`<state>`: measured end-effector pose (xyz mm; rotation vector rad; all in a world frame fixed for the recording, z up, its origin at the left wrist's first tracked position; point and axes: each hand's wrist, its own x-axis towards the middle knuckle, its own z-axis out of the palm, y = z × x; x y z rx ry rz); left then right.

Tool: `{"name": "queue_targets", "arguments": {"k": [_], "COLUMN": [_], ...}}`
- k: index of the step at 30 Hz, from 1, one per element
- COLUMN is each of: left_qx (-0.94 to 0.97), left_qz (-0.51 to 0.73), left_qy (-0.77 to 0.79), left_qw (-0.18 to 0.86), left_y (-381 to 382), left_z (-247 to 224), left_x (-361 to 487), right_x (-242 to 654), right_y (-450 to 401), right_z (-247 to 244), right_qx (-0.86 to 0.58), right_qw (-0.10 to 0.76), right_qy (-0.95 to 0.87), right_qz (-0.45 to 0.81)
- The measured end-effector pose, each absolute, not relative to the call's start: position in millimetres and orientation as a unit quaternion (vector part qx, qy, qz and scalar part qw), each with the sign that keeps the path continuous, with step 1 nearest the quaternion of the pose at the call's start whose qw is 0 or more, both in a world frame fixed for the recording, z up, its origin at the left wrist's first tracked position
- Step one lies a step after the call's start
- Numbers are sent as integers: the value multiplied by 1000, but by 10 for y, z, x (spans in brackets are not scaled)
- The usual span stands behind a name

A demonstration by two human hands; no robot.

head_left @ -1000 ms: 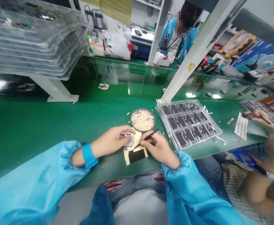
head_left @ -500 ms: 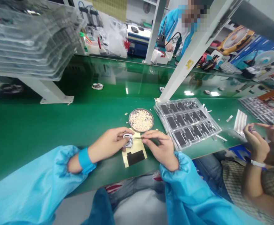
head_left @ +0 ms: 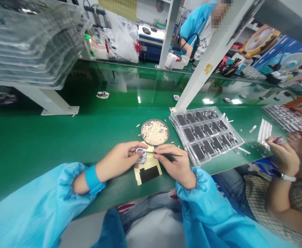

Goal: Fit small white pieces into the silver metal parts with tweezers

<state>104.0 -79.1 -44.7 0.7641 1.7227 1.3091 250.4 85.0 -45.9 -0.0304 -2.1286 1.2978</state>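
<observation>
A small white-framed device part [head_left: 141, 156] is held in my left hand [head_left: 122, 158], its thumb across the lower edge. My right hand [head_left: 173, 162] pinches thin dark tweezers [head_left: 163, 153], whose tips reach the part's right side. Under both hands lies a yellow sheet [head_left: 156, 163] with a black rectangular piece [head_left: 149, 174] on its lower part. Just behind the hands sits a round dish [head_left: 154, 132] filled with tiny pale and dark pieces, a few of them scattered around it on the green table [head_left: 63, 141].
Right of the dish, stacked clear trays [head_left: 208, 137] hold dark screens. A white slanted post [head_left: 192, 82] rises behind them. Stacked plastic trays [head_left: 29, 51] stand at the upper left. A person's hands [head_left: 285, 155] work at the right; another person [head_left: 192, 34] is across the bench.
The tweezers' rear end has dropped slightly and my right hand has shifted a little left. Across the bench the person has leaned to the right. The view has moved slightly.
</observation>
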Motion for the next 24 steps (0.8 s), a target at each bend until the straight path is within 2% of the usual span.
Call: {"name": "queue_targets", "arguments": {"k": [17,24], "left_qx": [359,356], "left_qz": [433,448], "left_qy": [738,726], "left_qw": [371,382], "left_y": [-810,-806], "left_z": [-410,-406], "left_x": [1011,1018], "right_x": [2564,2548], "right_y": [870,852], "right_z": [-484,-479], "right_qx": [13,38], "right_qw": [297,291], "right_qy": [-806,-804], "right_qz": [511,517]}}
